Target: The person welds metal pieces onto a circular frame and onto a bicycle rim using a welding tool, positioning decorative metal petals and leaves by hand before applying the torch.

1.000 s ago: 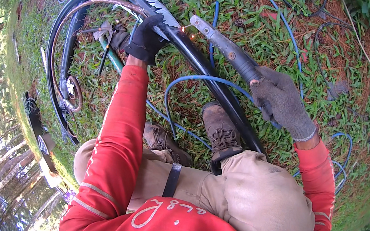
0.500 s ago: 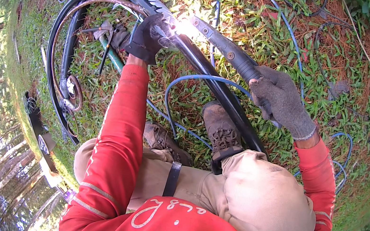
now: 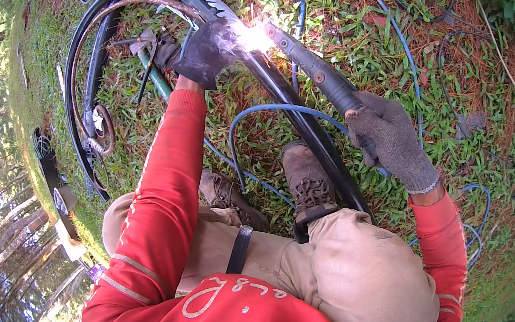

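My right hand (image 3: 391,137), in a grey knit glove, is closed around the handle of a dark welding electrode holder (image 3: 315,66). The holder's tip meets a glaring white welding arc (image 3: 256,39) on a black metal tube (image 3: 306,122). The tube runs from near my knee up to the arc, and a curved black metal frame (image 3: 84,25) with jagged leaf-like edges sweeps left from there. In a dark glove, my left hand (image 3: 205,53) grips the tube just left of the arc. Smoke and glare veil its fingertips and the weld spot.
Blue cables (image 3: 289,108) loop across the grass around the tube and my boots (image 3: 311,182). A green pipe (image 3: 157,81) and a grey clamp-like tool (image 3: 155,46) lie left of my left hand. A pale cord (image 3: 505,65) crosses the far right.
The arc has grown brighter and its smoke has drifted over my left glove. The electrode holder has shifted very slightly left; both hands keep their holds.
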